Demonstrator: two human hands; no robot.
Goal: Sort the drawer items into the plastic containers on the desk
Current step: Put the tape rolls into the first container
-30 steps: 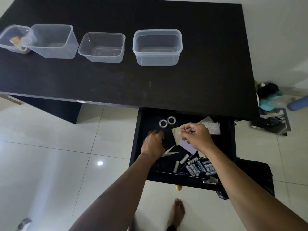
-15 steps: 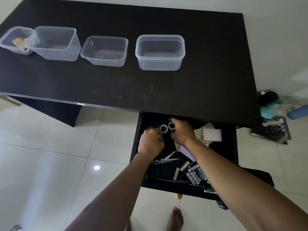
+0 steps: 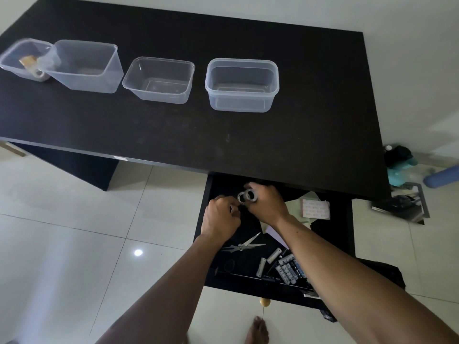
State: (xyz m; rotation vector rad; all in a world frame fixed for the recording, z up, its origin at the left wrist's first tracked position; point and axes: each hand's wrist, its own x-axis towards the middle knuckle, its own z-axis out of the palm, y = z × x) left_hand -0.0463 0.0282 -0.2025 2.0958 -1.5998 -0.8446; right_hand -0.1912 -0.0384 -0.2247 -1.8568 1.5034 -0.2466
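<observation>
Two small clear rolls of tape sit at the far end of the open drawer (image 3: 344, 234), side by side and touching. The right-hand roll (image 3: 251, 195) is tipped up on edge, and the right hand (image 3: 267, 203) has its fingers curled around it from the right and from behind. The left-hand roll (image 3: 240, 198) is just past the knuckles of the left hand (image 3: 220, 217). That hand's fingers are curled in towards the roll, but from here I cannot tell whether they grip it or only touch it. The two hands are close together, almost meeting at the rolls.

Nearer in the drawer, a pair of scissors (image 3: 246, 246) lies partly open below the left wrist. To its right, against the near edge, is a cluster of batteries (image 3: 289, 269). Pale green paper (image 3: 295, 207) and a purple sheet (image 3: 276, 236) poke out from under the right forearm. A white sheet of pink-printed squares (image 3: 316, 209) lies right of the wrist.

The drawer hangs out from under the near right edge of the black desk (image 3: 173, 135). Four clear plastic containers stand in a row along its far side. The small container (image 3: 10, 58) at the far left holds what look like tape rolls. The tilted container (image 3: 82, 81) leans against it. Then come the shallow container (image 3: 154, 95) and the lipped container (image 3: 238, 106), which is nearest the drawer. A bare foot (image 3: 258, 331) stands on the white floor tiles below.
</observation>
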